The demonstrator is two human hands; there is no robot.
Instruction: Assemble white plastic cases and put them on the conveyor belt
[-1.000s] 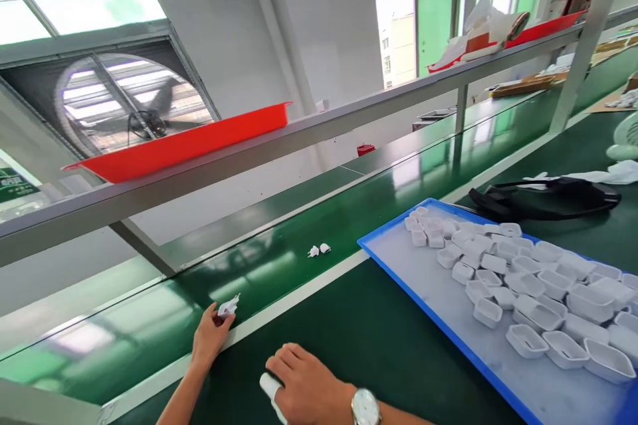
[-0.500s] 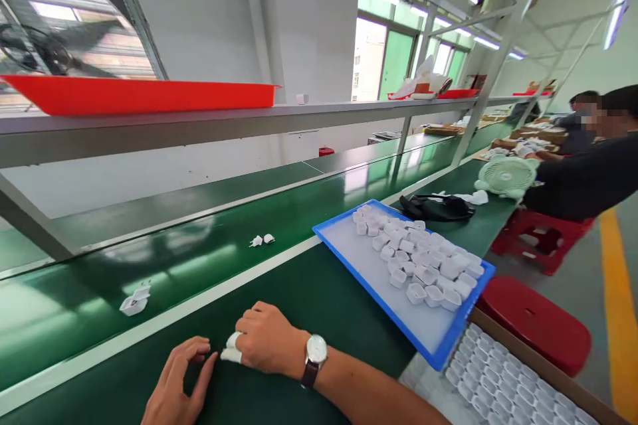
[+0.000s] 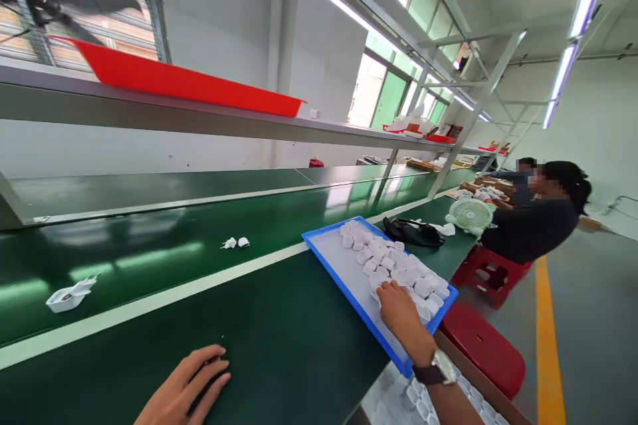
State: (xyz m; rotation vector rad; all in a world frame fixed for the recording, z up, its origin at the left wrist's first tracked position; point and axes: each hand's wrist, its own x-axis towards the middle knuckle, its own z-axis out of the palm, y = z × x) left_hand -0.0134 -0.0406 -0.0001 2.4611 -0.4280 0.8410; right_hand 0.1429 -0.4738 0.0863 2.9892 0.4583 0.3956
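Observation:
My left hand (image 3: 187, 385) hovers over or rests on the green worktop, empty, its fingers spread. Over at the blue-rimmed tray (image 3: 343, 279), my right hand (image 3: 401, 315) reaches in among small white plastic cases (image 3: 386, 259). Its fingers are bent and close together against the near cases; the fingertips are partly hidden, so what they grip does not show. A wristwatch (image 3: 441, 366) is on the right wrist. On the green belt beyond the worktop lie an opened white case (image 3: 70, 295) and two small white pieces (image 3: 235, 243).
Below the tray, more white cases (image 3: 421, 402) stand in rows in a box. A shelf with a red tray (image 3: 184, 83) spans the back. Past the blue tray are a black bag (image 3: 413, 232), a green fan (image 3: 470, 214) and a seated co-worker (image 3: 533, 226). A red stool (image 3: 483, 348) stands at right.
My right hand has left the left hand's side and moved right, onto the cases in the tray. The left fingers have spread. The view has turned slightly to the right.

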